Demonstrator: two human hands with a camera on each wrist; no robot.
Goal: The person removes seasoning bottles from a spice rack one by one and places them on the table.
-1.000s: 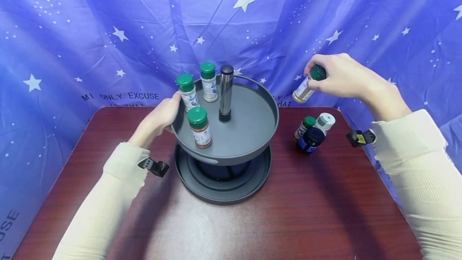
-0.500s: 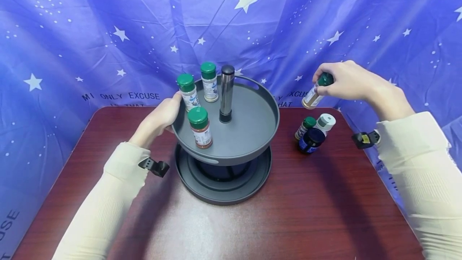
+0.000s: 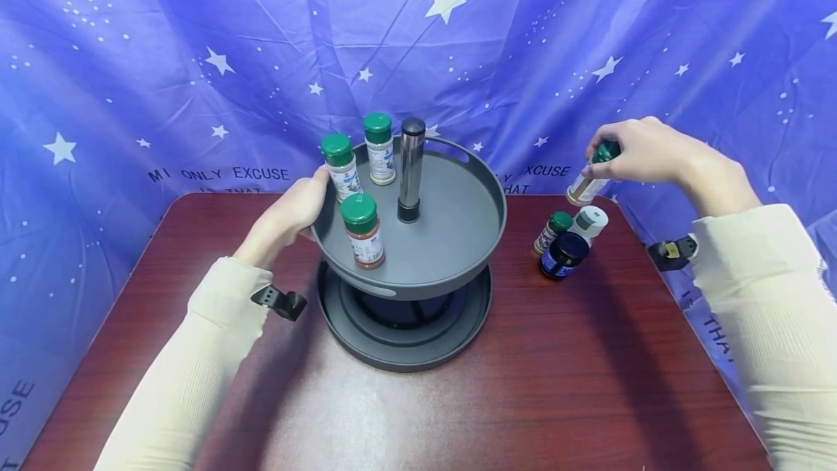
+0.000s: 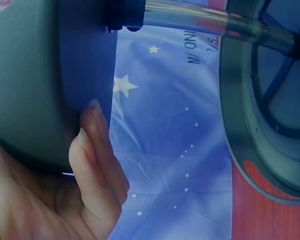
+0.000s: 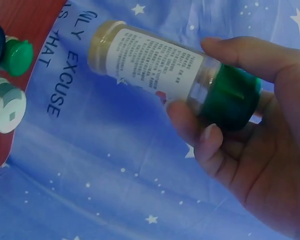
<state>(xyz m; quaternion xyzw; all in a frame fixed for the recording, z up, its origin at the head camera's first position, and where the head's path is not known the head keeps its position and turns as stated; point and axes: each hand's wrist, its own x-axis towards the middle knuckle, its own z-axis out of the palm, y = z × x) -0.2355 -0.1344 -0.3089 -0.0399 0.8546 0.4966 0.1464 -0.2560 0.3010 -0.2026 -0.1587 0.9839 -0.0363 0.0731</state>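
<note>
"Three green-capped jars [image 3: 367, 242] are standing on the upper tray [image 3: 451, 224]; left hand [image 3: 290, 211]?"
"Its fingers [image 4: 96, 177] are gripping the tray's rim."
"Right hand [image 3: 663, 153]?"
"Near three clustered containers [image 3: 564, 253], its fingers [image 5: 186, 122] are pinching a tilted bottle [image 5: 147, 65], raised off the table [image 3: 523, 391]. Starred curtain [image 3: 523, 57] is hanging behind."

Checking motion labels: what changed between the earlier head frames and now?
The right hand moved rightward and slightly down, carrying the green-capped jar; nothing was newly gripped or released. Unchanged: left hand holding the upper tray, three jars on it, three containers on the table.
</note>
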